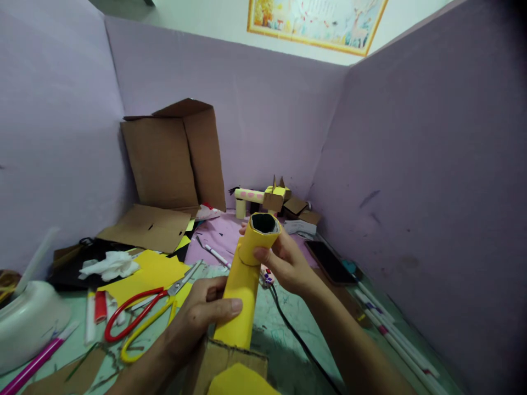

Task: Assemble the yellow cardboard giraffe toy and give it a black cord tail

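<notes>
My left hand (209, 307) is wrapped around a long yellow paper tube (237, 310), thumb along its top. My right hand (288, 258) grips a short yellow tube (253, 247) that stands at the far end of the long one, its dark hollow opening facing up. The two tubes touch; whether they are glued I cannot tell. At the near end, the long tube meets a small cardboard box (222, 359) with a piece of yellow paper (242, 381) on it. The fingers beneath both tubes are partly hidden.
Left of my hands lie red-and-yellow-handled scissors (158, 304), yellow paper (154, 274) and a crumpled tissue (109, 266). A cardboard animal figure (255, 196) and an upright cardboard box (164, 162) stand behind. A phone (329, 262) and a black cable (290, 326) lie to the right.
</notes>
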